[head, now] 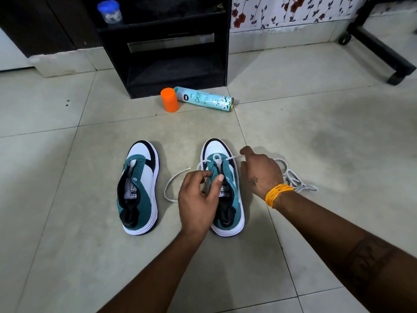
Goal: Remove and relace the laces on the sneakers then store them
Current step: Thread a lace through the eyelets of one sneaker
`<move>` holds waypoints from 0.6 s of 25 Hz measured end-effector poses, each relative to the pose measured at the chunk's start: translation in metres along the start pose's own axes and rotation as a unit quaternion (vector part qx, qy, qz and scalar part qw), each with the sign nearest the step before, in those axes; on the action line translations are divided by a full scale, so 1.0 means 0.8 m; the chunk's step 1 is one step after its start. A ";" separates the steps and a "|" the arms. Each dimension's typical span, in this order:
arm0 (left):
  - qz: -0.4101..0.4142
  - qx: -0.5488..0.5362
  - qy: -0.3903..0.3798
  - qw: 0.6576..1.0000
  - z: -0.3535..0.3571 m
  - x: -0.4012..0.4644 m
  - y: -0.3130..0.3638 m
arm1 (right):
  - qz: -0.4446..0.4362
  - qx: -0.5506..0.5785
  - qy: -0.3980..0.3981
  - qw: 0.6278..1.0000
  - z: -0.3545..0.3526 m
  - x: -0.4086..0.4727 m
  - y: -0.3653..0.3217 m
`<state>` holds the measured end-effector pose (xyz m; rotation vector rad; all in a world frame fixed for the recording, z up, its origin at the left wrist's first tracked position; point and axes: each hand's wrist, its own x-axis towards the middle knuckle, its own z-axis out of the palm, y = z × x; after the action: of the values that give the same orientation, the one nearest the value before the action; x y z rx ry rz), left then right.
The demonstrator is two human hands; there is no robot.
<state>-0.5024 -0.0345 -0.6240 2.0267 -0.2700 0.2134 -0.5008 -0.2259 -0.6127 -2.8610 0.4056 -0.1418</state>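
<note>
Two teal, white and black sneakers stand side by side on the tiled floor, toes pointing away. The left sneaker (138, 188) has no lace in it. The right sneaker (225, 172) has a white lace (173, 184) threaded through its lowest eyelets, one end curving out to the left on the floor. My left hand (198, 202) pinches this lace over the sneaker's eyelets. My right hand (259, 171) pinches the lace's other end beside the toe. A second loose white lace (293, 179) lies bunched on the floor behind my right wrist.
A black open shelf unit (167, 46) stands ahead on the floor. In front of it an orange cap (169, 100) stands upright beside a teal spray can (205, 99) lying on its side. A black wheeled stand leg (383, 53) sits at the far right.
</note>
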 end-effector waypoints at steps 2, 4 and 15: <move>0.016 0.012 0.017 1.000 -0.001 0.017 0.000 | -0.041 0.025 0.014 0.999 -0.002 0.000 -0.014; 0.020 0.066 -0.001 0.998 0.001 0.043 -0.002 | -0.066 0.006 0.017 0.998 0.001 0.004 -0.022; -0.251 0.020 -0.040 0.967 -0.022 0.097 -0.024 | -0.028 0.022 0.020 0.999 0.009 0.002 -0.012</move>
<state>-0.4232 -0.0178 -0.6115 2.0752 0.2033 -0.1804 -0.4958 -0.2156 -0.6174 -2.8306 0.3253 -0.2163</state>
